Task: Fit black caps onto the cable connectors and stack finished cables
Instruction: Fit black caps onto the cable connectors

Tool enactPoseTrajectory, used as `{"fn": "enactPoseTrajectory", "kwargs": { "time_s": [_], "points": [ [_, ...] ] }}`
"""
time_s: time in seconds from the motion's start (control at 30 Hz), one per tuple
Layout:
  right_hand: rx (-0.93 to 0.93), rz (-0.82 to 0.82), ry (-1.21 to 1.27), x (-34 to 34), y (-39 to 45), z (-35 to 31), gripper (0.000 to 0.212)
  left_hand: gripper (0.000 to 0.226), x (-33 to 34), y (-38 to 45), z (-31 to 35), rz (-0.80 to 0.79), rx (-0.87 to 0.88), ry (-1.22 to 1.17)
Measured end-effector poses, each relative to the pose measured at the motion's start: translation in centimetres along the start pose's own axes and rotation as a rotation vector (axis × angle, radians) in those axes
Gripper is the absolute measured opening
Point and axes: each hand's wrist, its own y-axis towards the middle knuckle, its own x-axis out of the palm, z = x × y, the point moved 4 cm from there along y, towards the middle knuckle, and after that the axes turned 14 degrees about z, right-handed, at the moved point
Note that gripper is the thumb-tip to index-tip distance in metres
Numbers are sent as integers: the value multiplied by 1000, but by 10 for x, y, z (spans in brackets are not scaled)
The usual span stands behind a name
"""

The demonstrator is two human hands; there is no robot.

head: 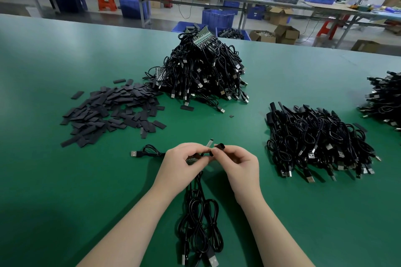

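Open green lanes run between heaps of black parts on a factory worktable.
Bare green table mat (65, 180) lies to the left and right of both forearms. Ahead, a scatter of flat black rectangular caps (112, 110) blocks the left, a tall mound of tangled black USB cables (204, 71) the centre, and a lower stack of black cables (319, 143) the right, with clear green gaps between them. Looped black cables (199, 230) lie between the forearms.
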Motion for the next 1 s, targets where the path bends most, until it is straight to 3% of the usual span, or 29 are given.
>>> {"fn": "enactPoseTrajectory", "kwargs": {
  "time_s": [0.37, 0.6, 0.8, 1.0],
  "points": [
    [7, -71, -45, 2, 0, -1, 25, 21, 1, 1, -9, 7, -7, 67],
    [-19, 27, -113, -1, 3, 5, 24, 31, 0, 0, -3, 1, 35, 69],
    [160, 210, 174, -11, 8, 11, 15, 39, 1, 0, -5, 30, -48, 47],
    [226, 142, 275, -2, 4, 12, 14, 31, 2, -1, -4, 10, 34, 84]
  ]
}}
